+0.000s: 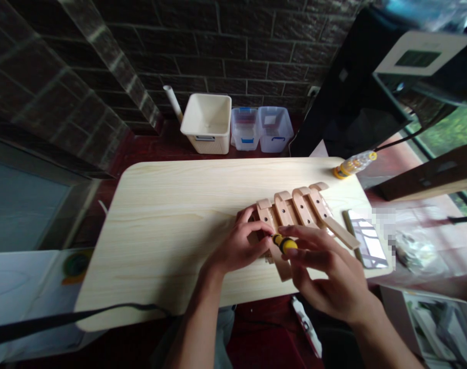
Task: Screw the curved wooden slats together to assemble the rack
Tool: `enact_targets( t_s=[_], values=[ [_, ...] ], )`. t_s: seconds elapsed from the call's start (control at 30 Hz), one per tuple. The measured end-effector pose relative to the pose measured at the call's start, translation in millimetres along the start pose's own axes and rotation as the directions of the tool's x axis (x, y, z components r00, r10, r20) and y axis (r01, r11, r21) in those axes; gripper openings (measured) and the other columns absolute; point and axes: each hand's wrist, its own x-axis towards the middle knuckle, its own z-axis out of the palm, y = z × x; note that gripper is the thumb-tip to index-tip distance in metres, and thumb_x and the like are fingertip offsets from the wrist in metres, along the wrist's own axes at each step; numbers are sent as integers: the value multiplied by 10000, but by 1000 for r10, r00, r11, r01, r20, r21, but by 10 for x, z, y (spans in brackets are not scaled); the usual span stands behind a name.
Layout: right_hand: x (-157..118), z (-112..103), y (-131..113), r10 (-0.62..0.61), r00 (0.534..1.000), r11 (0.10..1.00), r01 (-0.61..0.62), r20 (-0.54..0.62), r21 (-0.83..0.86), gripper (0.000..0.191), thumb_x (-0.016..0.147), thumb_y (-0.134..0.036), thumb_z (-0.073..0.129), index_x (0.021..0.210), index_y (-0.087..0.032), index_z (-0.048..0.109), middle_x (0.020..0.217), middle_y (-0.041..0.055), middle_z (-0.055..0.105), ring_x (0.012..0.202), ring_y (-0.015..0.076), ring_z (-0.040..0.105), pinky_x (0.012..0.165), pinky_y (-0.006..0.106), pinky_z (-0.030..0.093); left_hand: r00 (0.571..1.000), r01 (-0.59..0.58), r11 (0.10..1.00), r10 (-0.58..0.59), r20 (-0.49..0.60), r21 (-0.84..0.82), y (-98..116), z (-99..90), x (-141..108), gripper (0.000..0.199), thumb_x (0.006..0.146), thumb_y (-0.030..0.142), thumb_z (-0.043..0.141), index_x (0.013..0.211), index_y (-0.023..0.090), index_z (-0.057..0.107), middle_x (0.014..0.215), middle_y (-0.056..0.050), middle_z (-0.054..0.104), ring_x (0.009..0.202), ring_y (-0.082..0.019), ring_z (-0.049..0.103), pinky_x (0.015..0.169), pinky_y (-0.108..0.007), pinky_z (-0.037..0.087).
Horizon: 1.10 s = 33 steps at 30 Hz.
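A light wooden rack (303, 208) lies on the right part of the table, made of several parallel slats with curved far ends and dark holes or screws. My right hand (329, 266) holds a short yellow-and-black screwdriver (284, 243) by its handle, fingers curled round the end, over the near left part of the rack. At the rack's left end is my left hand (239, 245). Its thumb and index finger pinch together at the screwdriver's tip, and what lies between them is too small to make out. The other left fingers reach behind the rack's left side.
The pale wooden table (172, 215) carries a clear bottle with yellow ends (355, 165) at its far right corner and a phone-like glossy slab (367, 240) at the right edge. Beyond stand a cream bin (206, 125) and two clear plastic boxes (275, 130) (246, 130).
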Motion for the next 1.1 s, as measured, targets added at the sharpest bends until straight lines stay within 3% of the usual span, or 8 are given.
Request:
enact_targets(
  t_s=[0.33,0.53,0.8,1.0,1.1],
  values=[
    [-35,71,44,7,998,999,-5,-66,41,257,974,-57,690,1156,-226,625,1251,88,709,1138,162,776,901,238,680,999,-32,999,32,-17,5,-14,-8,0,204,940,372,745,1086,284,859,1534,-79,574,1519,-317,513,1291,-434,444],
    [-28,92,40,17,994,1000,-15,-105,12,310,948,-40,699,1184,-225,620,1297,101,705,1142,184,764,884,282,680,999,-25,1000,25,-22,4,4,-7,-1,191,934,345,755,1078,280,862,1543,-83,568,1538,-323,491,1296,-441,442],
    [-5,6,8,7,999,1000,-7,-39,-11,309,955,-46,684,1214,-209,639,1265,130,754,1128,204,795,865,292,669,1000,-4,1000,4,-11,16,-3,-1,-4,203,943,350,744,1100,288,857,1571,-78,549,1533,-322,505,1295,-437,447],
    [13,114,52,42,982,998,-32,-183,56,318,923,-26,734,1128,-246,627,1185,89,725,1084,214,783,817,323,700,1000,1,1000,-2,-4,-8,29,-29,-4,230,939,397,743,1095,275,861,1573,-92,544,1558,-334,468,1315,-449,414],
    [-1,164,56,67,977,995,-52,-202,82,325,921,-21,731,1123,-255,631,1184,79,689,1065,212,766,811,345,717,1000,5,1000,-5,2,-13,35,-34,-4,247,942,424,742,1104,279,861,1582,-94,538,1561,-336,463,1314,-448,416]
  ],
)
